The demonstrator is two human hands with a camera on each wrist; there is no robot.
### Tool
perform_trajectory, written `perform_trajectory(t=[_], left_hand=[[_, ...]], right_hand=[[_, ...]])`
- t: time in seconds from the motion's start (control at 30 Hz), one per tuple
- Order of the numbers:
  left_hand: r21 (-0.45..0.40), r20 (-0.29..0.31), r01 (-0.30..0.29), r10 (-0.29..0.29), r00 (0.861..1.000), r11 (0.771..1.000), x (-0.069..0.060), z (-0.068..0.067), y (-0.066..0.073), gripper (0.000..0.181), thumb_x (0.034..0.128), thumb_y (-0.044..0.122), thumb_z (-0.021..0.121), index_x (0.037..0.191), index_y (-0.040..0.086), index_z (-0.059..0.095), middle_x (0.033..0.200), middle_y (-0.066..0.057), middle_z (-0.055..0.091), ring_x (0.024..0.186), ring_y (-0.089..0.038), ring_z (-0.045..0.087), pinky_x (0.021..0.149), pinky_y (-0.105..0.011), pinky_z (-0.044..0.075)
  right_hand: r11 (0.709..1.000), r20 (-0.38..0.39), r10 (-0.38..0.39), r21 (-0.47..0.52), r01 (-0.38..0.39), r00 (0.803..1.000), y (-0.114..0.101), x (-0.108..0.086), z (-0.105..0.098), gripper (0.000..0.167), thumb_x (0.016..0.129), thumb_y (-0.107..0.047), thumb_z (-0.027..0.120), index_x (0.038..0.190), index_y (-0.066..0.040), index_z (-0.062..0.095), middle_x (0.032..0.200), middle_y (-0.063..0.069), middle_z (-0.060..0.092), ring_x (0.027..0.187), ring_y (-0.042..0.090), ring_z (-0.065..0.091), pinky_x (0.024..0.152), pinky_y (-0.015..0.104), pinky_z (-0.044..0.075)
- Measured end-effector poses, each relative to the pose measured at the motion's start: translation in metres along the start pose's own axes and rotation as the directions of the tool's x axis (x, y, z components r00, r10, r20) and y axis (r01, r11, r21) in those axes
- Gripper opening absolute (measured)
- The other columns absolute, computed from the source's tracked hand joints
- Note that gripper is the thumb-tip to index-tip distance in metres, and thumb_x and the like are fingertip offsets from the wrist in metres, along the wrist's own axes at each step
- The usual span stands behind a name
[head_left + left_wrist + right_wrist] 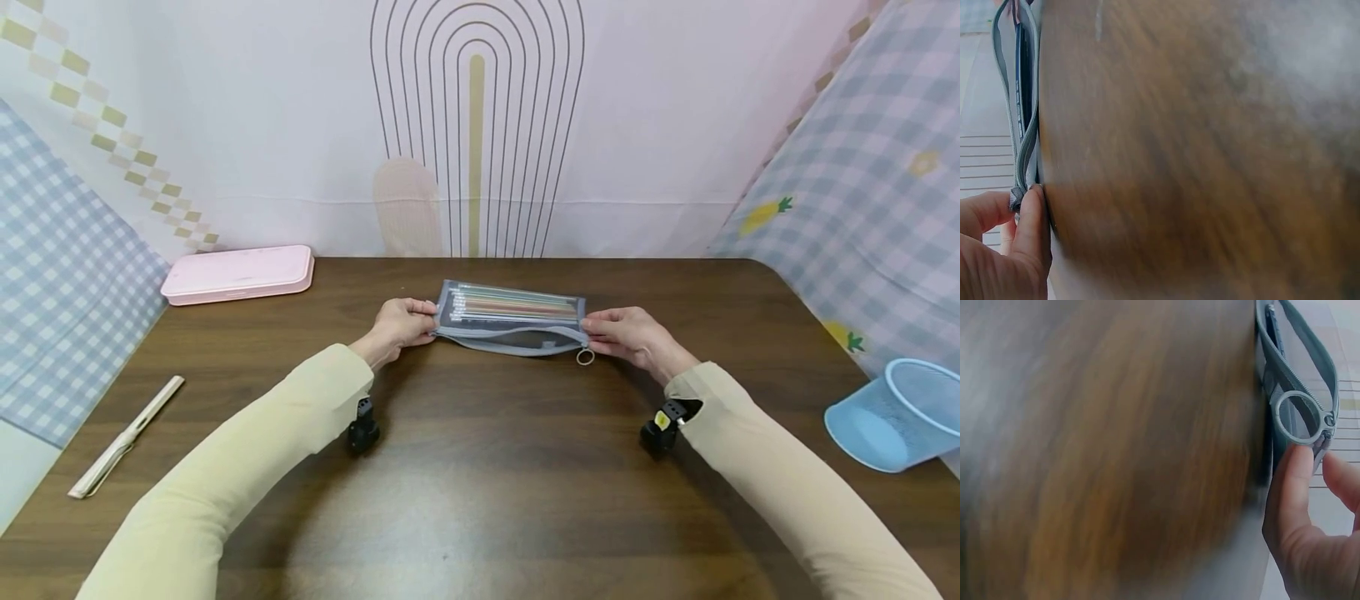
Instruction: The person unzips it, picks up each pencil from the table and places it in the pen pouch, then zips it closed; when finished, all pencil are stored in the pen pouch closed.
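A grey zip pouch with a see-through panel is held up between both hands over the middle of the table. Its zip gapes along the near side, and a striped, many-coloured flat item shows through the panel. My left hand pinches the pouch's left end between thumb and fingers. At the opposite end, my right hand pinches the corner beside the zip pull ring. In the left wrist view, a dark edge of something inside shows through the open zip.
A pink case lies at the back left of the wooden table. Nearer on the left is a slim folded cream item, perhaps a fan. A light blue mesh cup stands tilted at the right edge. Cloth hangs behind.
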State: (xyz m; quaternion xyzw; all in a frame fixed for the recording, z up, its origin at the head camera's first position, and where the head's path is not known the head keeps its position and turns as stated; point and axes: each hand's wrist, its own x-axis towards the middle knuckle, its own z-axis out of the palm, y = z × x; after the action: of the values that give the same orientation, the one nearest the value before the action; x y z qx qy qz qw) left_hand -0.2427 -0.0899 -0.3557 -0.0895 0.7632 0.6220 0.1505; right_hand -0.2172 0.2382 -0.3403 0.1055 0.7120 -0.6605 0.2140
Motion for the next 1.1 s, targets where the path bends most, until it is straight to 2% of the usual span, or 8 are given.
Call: perform_trajectory(t=[0.3,0.5,0.57,0.67,0.73,0.8,0.97,1.1], left_hand=[[0.085,-0.016,-0.064,0.066,0.998,0.994,-0.002,-0.003,0.001,0.025,0.0856,-0.003,0.062,0.110,-0.006,0.059,0.097,-0.006,0.061,0.062,-0.003,0.056,0.063,-0.019,0.055],[0.272,-0.035,-0.141,0.156,0.987,0.952,-0.002,-0.008,0.004,0.023,0.0816,0.004,0.070,0.103,-0.003,0.065,0.087,-0.009,0.069,0.060,-0.002,0.057,0.060,-0.018,0.054],[0.332,-0.068,-0.193,0.228,0.971,0.923,-0.002,-0.010,0.005,0.021,0.0814,0.007,0.071,0.099,-0.001,0.066,0.089,-0.011,0.070,0.062,-0.003,0.058,0.061,-0.016,0.053],[0.416,-0.123,-0.300,0.380,0.917,0.859,-0.005,-0.006,0.009,0.018,0.0818,0.013,0.072,0.095,0.002,0.067,0.090,-0.012,0.070,0.069,-0.009,0.062,0.066,-0.018,0.050],[0.440,-0.120,-0.373,0.465,0.877,0.817,-0.009,0.004,0.013,0.016,0.0819,0.014,0.072,0.093,0.004,0.067,0.090,-0.012,0.070,0.074,-0.014,0.065,0.069,-0.021,0.051],[0.425,-0.052,-0.446,0.513,0.856,0.788,-0.017,0.021,0.018,0.014,0.0822,0.013,0.072,0.092,0.004,0.068,0.090,-0.012,0.071,0.078,-0.019,0.067,0.071,-0.024,0.053],[0.325,0.209,-0.491,0.445,0.871,0.808,-0.040,0.077,0.019,0.011,0.0825,0.012,0.072,0.090,0.005,0.068,0.087,-0.009,0.071,0.072,-0.014,0.067,0.063,-0.022,0.054],[0.343,0.330,-0.501,0.398,0.856,0.795,-0.050,0.115,0.015,0.009,0.0827,0.015,0.073,0.088,0.009,0.069,0.084,-0.004,0.072,0.066,-0.005,0.062,0.059,-0.016,0.050]], right_hand=[[1.000,0.001,0.007,-0.001,-0.007,1.000,0.001,-0.001,0.004,0.053,0.094,-0.004,0.054,0.139,0.011,0.029,0.075,-0.007,0.062,0.066,0.002,0.059,0.062,0.014,0.053],[1.000,-0.020,-0.009,-0.006,0.009,1.000,0.003,-0.001,0.006,0.047,0.094,-0.002,0.053,0.135,0.010,0.033,0.076,-0.005,0.059,0.064,0.002,0.058,0.060,0.014,0.052],[1.000,-0.030,-0.011,0.001,0.011,0.999,0.003,-0.002,0.006,0.043,0.093,-0.002,0.054,0.131,0.009,0.037,0.076,-0.004,0.059,0.063,0.003,0.058,0.060,0.014,0.052],[1.000,-0.045,-0.004,0.002,0.004,0.999,0.003,-0.003,0.005,0.037,0.093,-0.003,0.055,0.126,0.007,0.041,0.076,-0.004,0.059,0.062,0.003,0.058,0.059,0.014,0.052],[1.000,-0.054,-0.002,-0.003,0.001,0.999,0.002,-0.005,0.005,0.036,0.093,-0.003,0.056,0.124,0.006,0.042,0.076,-0.004,0.058,0.061,0.003,0.057,0.059,0.014,0.052],[1.000,-0.057,-0.003,-0.011,0.002,0.998,0.002,-0.005,0.005,0.040,0.093,-0.004,0.056,0.128,0.007,0.040,0.076,-0.004,0.058,0.062,0.002,0.058,0.060,0.013,0.052],[1.000,-0.055,-0.013,-0.012,0.012,0.998,0.003,-0.002,0.009,0.050,0.093,-0.004,0.055,0.137,0.010,0.034,0.077,-0.005,0.058,0.063,0.001,0.060,0.061,0.012,0.052],[1.000,-0.047,-0.018,0.013,0.019,0.999,0.005,0.000,0.013,0.048,0.093,-0.002,0.054,0.135,0.011,0.034,0.077,-0.003,0.058,0.063,0.001,0.059,0.060,0.012,0.052]])
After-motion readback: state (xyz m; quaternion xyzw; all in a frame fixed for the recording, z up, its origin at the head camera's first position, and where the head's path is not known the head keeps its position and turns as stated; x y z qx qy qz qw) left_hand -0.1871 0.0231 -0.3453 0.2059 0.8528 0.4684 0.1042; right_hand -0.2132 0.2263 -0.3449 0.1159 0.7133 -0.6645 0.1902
